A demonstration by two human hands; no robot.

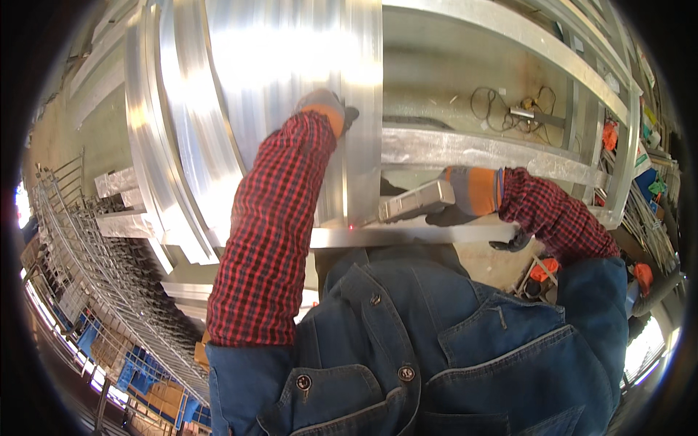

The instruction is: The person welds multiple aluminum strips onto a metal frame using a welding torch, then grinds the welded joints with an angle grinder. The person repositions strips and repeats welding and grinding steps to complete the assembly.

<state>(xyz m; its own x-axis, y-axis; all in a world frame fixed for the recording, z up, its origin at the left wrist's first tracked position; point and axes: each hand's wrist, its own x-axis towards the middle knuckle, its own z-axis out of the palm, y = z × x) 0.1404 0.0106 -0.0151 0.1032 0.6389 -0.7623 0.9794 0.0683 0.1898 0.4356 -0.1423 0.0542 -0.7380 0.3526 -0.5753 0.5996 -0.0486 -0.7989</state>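
My left hand [325, 106], in a grey and orange work glove, rests on shiny silver metal profiles [283, 123] laid side by side. Its thumb sticks out to the right, and glare washes out part of the glove. Gloved the same way, my right hand [469, 195] is closed round a light grey, boxy handheld tool [418, 202]; I cannot tell its exact kind. The tool's narrow end points left, low over the profiles' near right corner. A small red light spot [351, 227] shows just beyond that tip, by the near edge.
Metal frame bars [494, 152] run right from the profiles. Beyond them, dark cables [502, 109] lie on the floor. A wire rack [109, 283] stands at the lower left. Long stock and orange items [611, 134] crowd the right side.
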